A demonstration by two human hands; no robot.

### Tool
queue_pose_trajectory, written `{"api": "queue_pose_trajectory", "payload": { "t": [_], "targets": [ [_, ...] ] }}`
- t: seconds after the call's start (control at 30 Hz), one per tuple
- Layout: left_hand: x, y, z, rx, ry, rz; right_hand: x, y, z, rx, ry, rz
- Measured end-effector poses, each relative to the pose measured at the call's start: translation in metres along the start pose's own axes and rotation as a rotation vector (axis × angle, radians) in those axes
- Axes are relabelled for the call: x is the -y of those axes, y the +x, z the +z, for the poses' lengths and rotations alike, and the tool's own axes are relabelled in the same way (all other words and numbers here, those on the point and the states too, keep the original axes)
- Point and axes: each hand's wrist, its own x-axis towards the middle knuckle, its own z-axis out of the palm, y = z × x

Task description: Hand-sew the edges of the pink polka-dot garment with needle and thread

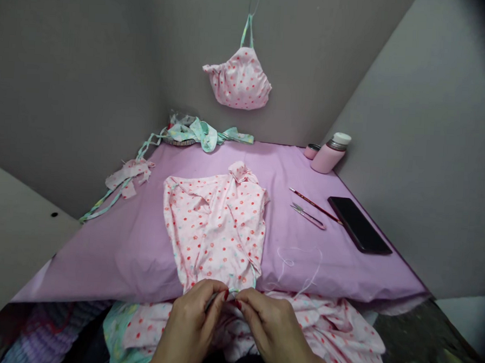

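Fingertips of the left hand and right hand meet, close together, pinching the teal-edged hem of a pink polka-dot garment at the near edge of the worktop; anything finer between them is too small to tell. More spotted cloth bunches below. The garment lies flat on a lilac cover, with loose white thread just beside it. Farther right lie small snips, a red pencil and a black phone; a pink flask stands by the wall, below which a spotted pouch hangs.
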Motion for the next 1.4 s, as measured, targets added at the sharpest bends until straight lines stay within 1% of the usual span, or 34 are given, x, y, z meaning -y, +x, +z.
{"api": "queue_pose_trajectory", "payload": {
  "t": [0.27,0.4,0.5,0.57,0.67,0.77,0.87,0.97,1.1,1.27,1.4],
  "targets": [
    [-0.001,-0.001,-0.001,0.024,-0.031,-0.030,0.004,-0.001,-0.001,-0.023,-0.015,-0.025],
    [-0.002,0.000,-0.002,0.028,-0.038,-0.052,0.002,-0.001,-0.002,-0.112,-0.047,-0.037],
    [-0.003,0.001,-0.002,0.029,-0.049,-0.040,0.000,0.002,-0.002,-0.165,-0.053,-0.085],
    [-0.004,0.002,-0.002,0.027,-0.058,-0.029,0.001,0.004,-0.002,-0.155,-0.024,-0.102],
    [-0.005,0.002,-0.002,0.034,-0.062,-0.010,0.003,0.008,-0.003,-0.103,0.014,-0.078],
    [-0.003,0.001,-0.004,0.021,-0.027,0.038,0.004,0.010,-0.004,-0.085,0.036,-0.052],
    [0.000,-0.001,-0.006,-0.017,0.083,0.115,0.004,0.010,-0.005,-0.091,0.047,-0.039],
    [0.003,-0.003,-0.007,-0.028,0.183,0.193,0.004,0.010,-0.005,-0.096,0.035,-0.031],
    [0.005,-0.004,-0.005,-0.039,0.208,0.258,0.004,0.010,-0.004,-0.097,0.035,-0.021],
    [0.001,-0.004,-0.005,-0.049,0.168,0.224,0.002,0.010,-0.002,-0.098,0.037,-0.029],
    [-0.001,-0.003,-0.006,-0.014,0.079,0.142,0.003,0.010,-0.003,-0.089,0.023,-0.031]
  ]
}}
